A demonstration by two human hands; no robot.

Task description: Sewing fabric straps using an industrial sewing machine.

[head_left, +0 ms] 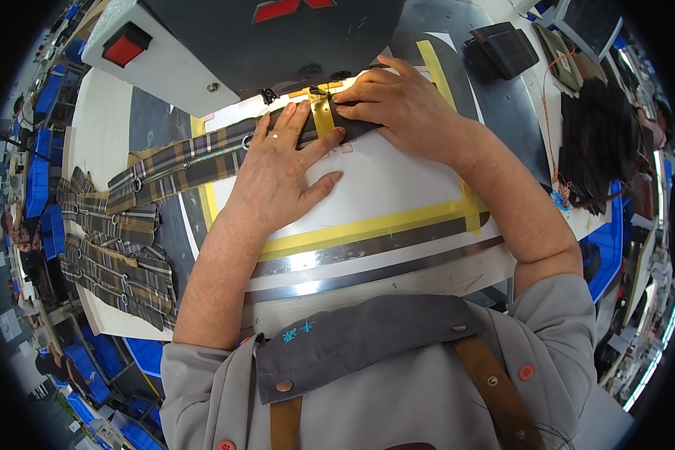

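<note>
A plaid fabric strip [195,161] in brown, black and white, with a zipper [216,153] and metal rings, runs from the left to beneath the machine head. My left hand [274,172] lies on its right end with fingers spread, a ring on one of them. Beside those fingertips, a brass-coloured metal plate [322,116] crosses the work under the lamp. My right hand [405,112] rests past the plate, fingers apart, its fingertips on a dark fabric piece [358,130]. What lies under my palms is hidden.
The dark machine head [300,37] hangs close beyond my fingers, with a red switch [127,45] to its left. Yellow tape [367,229] edges the white work surface. Plaid pieces [120,277] are stacked left. Dark strips [596,146] and a folded dark bundle [500,51] lie right.
</note>
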